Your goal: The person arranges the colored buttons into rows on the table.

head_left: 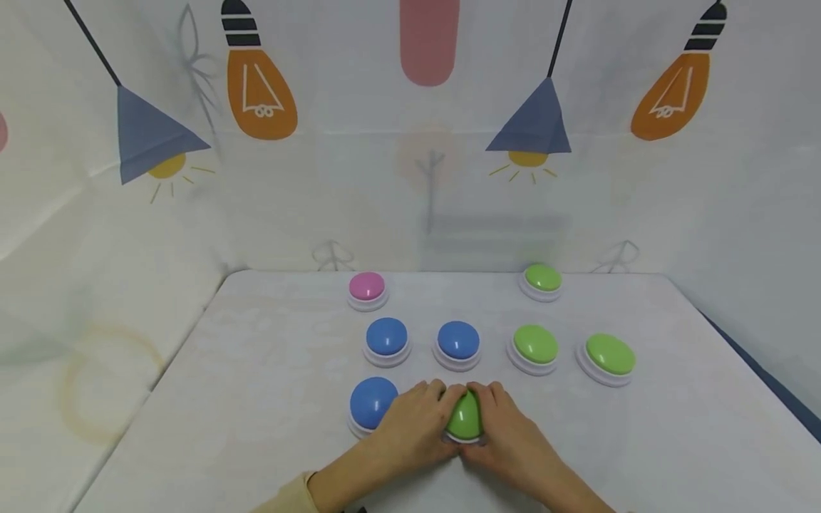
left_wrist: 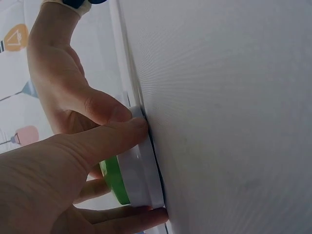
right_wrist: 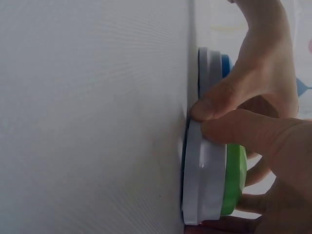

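Note:
A green dome push button (head_left: 465, 419) on a round white base sits at the near middle of the table. From its left side my left hand (head_left: 415, 422) grips it, and my right hand (head_left: 509, 433) grips it from the right. In the left wrist view both thumbs lie side by side on the white base (left_wrist: 139, 178), with fingers around the far side. The right wrist view shows the base (right_wrist: 204, 180) standing on or very close to the table; I cannot tell which. A blue button (head_left: 372, 402) lies just left of my left hand, which partly covers it.
Two blue buttons (head_left: 387, 337) (head_left: 458, 340) stand behind my hands. A pink button (head_left: 367, 286) is at the back. Green buttons (head_left: 536, 345) (head_left: 611, 355) (head_left: 542, 278) stand to the right. A patterned cloth wall (head_left: 359, 192) rises behind the white table (head_left: 269, 399).

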The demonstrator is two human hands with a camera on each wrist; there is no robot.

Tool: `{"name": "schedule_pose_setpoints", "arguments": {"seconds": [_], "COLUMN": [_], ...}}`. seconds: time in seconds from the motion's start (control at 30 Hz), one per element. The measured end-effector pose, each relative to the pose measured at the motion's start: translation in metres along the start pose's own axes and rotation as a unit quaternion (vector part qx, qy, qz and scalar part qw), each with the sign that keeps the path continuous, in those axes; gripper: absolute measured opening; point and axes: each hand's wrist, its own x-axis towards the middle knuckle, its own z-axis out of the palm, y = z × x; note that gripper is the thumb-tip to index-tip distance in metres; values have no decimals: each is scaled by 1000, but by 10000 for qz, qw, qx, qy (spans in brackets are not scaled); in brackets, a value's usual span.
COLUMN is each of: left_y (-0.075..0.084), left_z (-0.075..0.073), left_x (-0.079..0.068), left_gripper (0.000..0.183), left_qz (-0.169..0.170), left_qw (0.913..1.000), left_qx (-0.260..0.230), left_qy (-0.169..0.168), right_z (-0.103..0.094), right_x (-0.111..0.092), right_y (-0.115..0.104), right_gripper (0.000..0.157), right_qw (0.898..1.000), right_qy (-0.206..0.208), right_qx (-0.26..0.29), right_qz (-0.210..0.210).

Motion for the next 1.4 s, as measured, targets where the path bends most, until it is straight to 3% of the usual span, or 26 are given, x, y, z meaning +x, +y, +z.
{"name": "schedule_pose_setpoints", "arguments": {"seconds": [0.23,0.47,0.93,1.23,1.4], "left_y": [2,2,-5,-8,-12], "left_z": [-1,-2,-14,-21,-27], "left_x": [4,4,-1,-1,-2], "left_gripper": [73,73,78,79,81], "left_qz": [52,-20,-298,-460,-530], "left_qw": [9998,10000,9936,9943,9936], "left_qx": [12,-6,-722,-700,-777], "left_qy": [179,94,-818,-665,-623], "right_z": [-4,-2,1,-2,-2], "right_x": [1,0,-4,-4,-3], "right_y": [3,1,-1,-4,-4], "right_gripper": [76,76,80,89,92], "right_qw": [10000,9999,9996,9956,9954], "right_qy": [15,31,-230,-512,-450], "right_qx": [-23,-132,176,679,753], "right_qz": [21,-29,66,400,385]}}
